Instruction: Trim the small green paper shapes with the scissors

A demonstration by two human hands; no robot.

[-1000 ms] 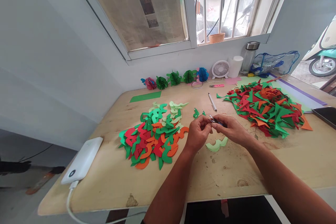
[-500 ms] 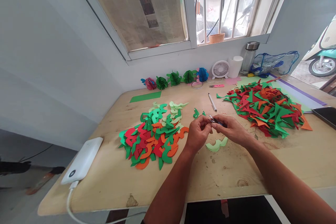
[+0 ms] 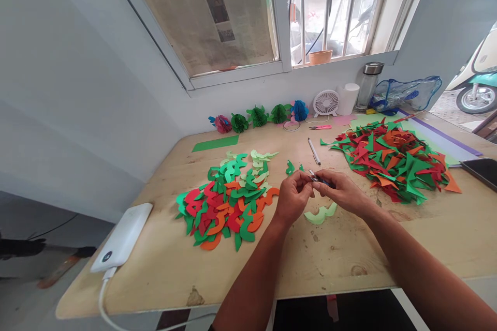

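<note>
Both hands meet above the middle of the table. My right hand (image 3: pixel 341 191) is closed around a small dark tool with a shiny metal end (image 3: pixel 315 178), whose exact kind is too small and covered to make out. Fingers pinched, my left hand (image 3: pixel 293 196) presses against the metal end; whatever is between its fingertips is hidden. Just below the hands lies a pale green wavy paper cutout (image 3: pixel 320 214). Small dark green paper pieces (image 3: pixel 290 167) rest behind my left hand. To the left spreads a heap of curved red, orange and green paper cutouts (image 3: pixel 221 207).
A pile of pointed paper scraps (image 3: pixel 399 160) covers the right side. Behind the hands lies a pen (image 3: pixel 314 151); pink-handled snips (image 3: pixel 320 127) are farther back. Paper honeycomb figures (image 3: pixel 258 115), a small fan (image 3: pixel 326 103) and a bottle (image 3: pixel 367 87) line the wall. A power bank (image 3: pixel 123 238) sits at left.
</note>
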